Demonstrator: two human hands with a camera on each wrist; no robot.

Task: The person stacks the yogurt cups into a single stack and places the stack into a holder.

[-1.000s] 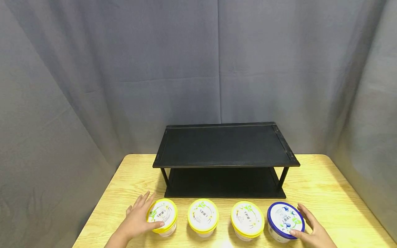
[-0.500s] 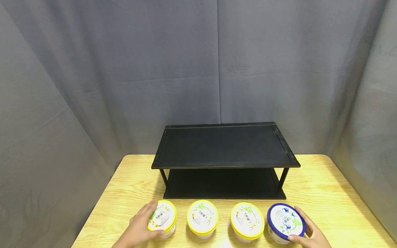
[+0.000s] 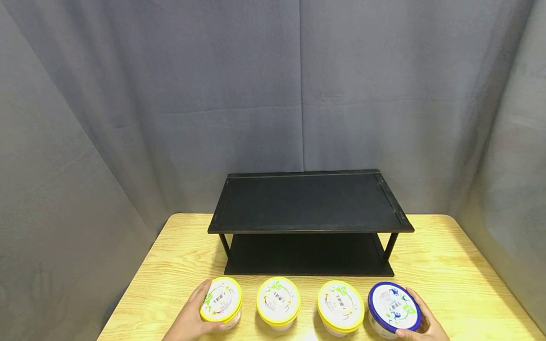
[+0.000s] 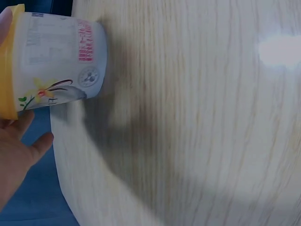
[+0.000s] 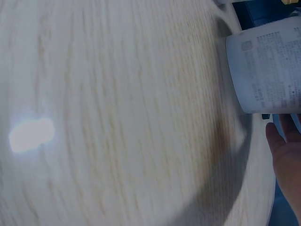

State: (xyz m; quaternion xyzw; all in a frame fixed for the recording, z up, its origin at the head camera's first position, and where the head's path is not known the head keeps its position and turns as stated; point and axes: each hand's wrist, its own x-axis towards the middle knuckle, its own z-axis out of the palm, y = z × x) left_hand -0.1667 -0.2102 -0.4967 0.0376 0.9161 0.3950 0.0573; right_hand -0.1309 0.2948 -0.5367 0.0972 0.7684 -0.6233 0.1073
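Note:
At the left end of a row of tubs, my left hand [image 3: 192, 315] grips a yellow-lidded tub [image 3: 222, 299] by its lid, thumb at the near side and fingers at the far left. In the left wrist view this tub [image 4: 61, 56] shows a white printed wall, the hand's fingers [image 4: 21, 146] just under the lid rim. My right hand [image 3: 426, 324] holds the blue-lidded tub [image 3: 394, 305] at the row's right end, thumb on the near rim. The right wrist view has that tub's wall [image 5: 268, 66] above the fingers [image 5: 287, 132]; its lid is out of frame there.
Two more yellow-lidded tubs, one left of centre [image 3: 278, 300] and one right of centre [image 3: 340, 305], stand between the hands. Behind them a black two-tier shelf [image 3: 311, 201] rests on the wooden table [image 3: 170, 265]. Grey curtains [image 3: 239, 94] enclose the back and sides.
Both hands have closed in on the end tubs: the left hand's spread fingers came round the yellow lid, and the right hand settled against the blue-lidded tub. The tubs have hardly shifted.

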